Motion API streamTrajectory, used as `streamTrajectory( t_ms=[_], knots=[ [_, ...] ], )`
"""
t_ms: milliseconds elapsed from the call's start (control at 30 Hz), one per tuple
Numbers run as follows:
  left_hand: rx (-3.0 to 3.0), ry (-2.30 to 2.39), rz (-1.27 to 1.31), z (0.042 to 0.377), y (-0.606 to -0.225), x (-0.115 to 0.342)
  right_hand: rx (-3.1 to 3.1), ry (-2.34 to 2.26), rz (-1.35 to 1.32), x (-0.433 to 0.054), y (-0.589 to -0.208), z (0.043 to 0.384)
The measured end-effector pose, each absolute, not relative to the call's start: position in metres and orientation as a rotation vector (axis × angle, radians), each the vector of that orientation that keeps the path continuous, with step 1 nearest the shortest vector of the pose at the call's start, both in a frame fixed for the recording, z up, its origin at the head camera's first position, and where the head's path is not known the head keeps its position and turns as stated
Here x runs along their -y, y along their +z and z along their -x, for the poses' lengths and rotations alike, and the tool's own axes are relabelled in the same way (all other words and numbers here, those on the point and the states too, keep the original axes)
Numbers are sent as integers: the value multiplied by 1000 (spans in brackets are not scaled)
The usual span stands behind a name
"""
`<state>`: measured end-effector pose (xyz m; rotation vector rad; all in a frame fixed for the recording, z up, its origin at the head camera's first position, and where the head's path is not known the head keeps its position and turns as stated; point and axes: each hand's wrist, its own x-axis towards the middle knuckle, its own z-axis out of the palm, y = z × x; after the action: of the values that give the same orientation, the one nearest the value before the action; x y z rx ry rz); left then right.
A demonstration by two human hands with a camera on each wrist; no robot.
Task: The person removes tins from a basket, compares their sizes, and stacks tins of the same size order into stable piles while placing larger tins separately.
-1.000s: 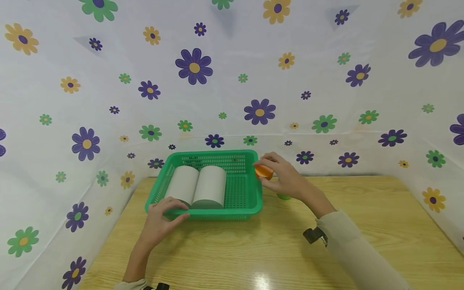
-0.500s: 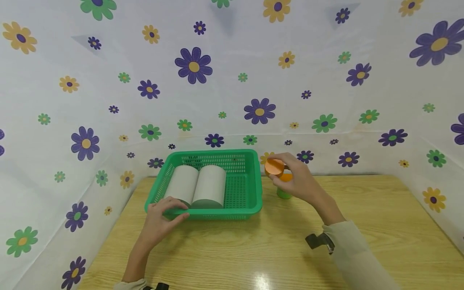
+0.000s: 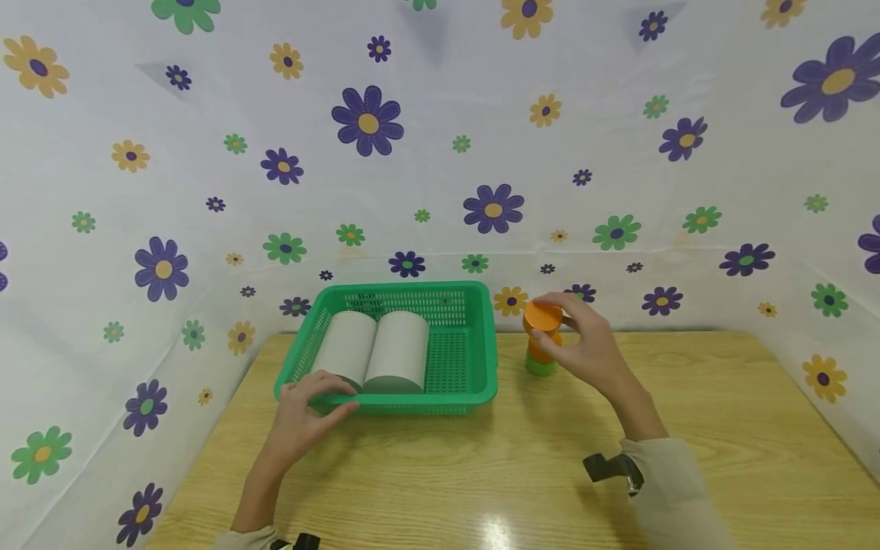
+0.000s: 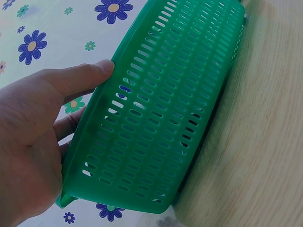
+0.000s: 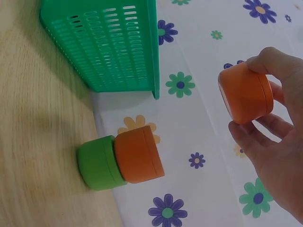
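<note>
My left hand (image 3: 299, 420) grips the front rim of a green plastic basket (image 3: 426, 401) near its left corner. In the left wrist view the thumb lies on the outer side of the rim, with fingers behind it. Two white cylinders (image 3: 397, 351) lie side by side in the basket's left part. To the right, my right hand (image 3: 594, 347) pinches a small orange round container (image 5: 244, 94) between thumb and fingers. It hangs above a stack: another orange container (image 5: 137, 155) on top of a green container (image 5: 100, 163). A gap separates the held container from the stack.
The wooden table (image 3: 440, 473) stretches in front of the basket and off to the right. Behind it hangs a white cloth (image 3: 426, 153) printed with purple, green and yellow flowers. The stack stands just right of the basket.
My right hand has carried the orange container from the basket's right rim rightward, to above the stack, which shows more now. The left hand has stayed on the basket rim.
</note>
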<state>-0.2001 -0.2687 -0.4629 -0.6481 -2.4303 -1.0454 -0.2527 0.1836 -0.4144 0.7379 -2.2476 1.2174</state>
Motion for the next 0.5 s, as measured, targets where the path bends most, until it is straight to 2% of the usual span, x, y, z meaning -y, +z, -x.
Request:
streamTrajectory(
  t_ms=[133, 500],
  knots=[
    [2433, -1056, 647, 200, -462, 269, 2211, 1271, -700, -185, -420, 249],
    [2418, -1032, 661, 201, -462, 270, 2156, 1379, -610, -183, -406, 232]
  ],
)
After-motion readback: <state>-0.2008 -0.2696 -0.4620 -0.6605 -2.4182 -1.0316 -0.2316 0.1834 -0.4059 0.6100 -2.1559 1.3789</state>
